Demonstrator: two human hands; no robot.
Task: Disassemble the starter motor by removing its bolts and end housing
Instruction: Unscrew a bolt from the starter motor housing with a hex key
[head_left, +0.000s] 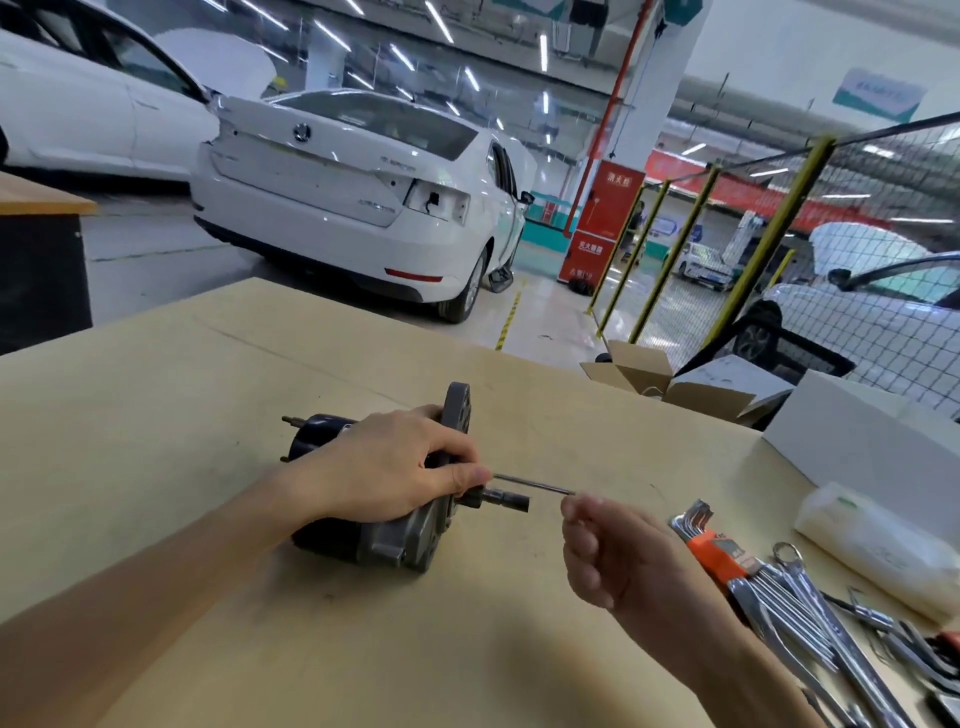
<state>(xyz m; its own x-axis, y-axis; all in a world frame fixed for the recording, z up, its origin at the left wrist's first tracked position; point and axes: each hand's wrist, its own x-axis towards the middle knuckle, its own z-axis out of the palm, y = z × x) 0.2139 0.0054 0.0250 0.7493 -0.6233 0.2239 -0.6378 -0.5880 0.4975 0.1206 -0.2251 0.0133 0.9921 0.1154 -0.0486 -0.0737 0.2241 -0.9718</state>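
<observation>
The starter motor (363, 540) lies on its side on the tan table (208, 395), black body to the left, grey end housing (457, 410) to the right, its shaft (506, 501) pointing right. My left hand (395, 467) grips the motor from above, fingers curled over the housing. A long thin bolt (535, 484) sticks out to the right of the housing. My right hand (608, 551) pinches the bolt's right end with its fingertips.
Wrenches (810, 618) and an orange-holder hex key set (711, 551) lie at the right, with a plastic-wrapped roll (878, 551) and a white box (852, 441) beyond. Cardboard boxes (654, 374) sit past the table's far edge. White cars and a mesh fence stand behind.
</observation>
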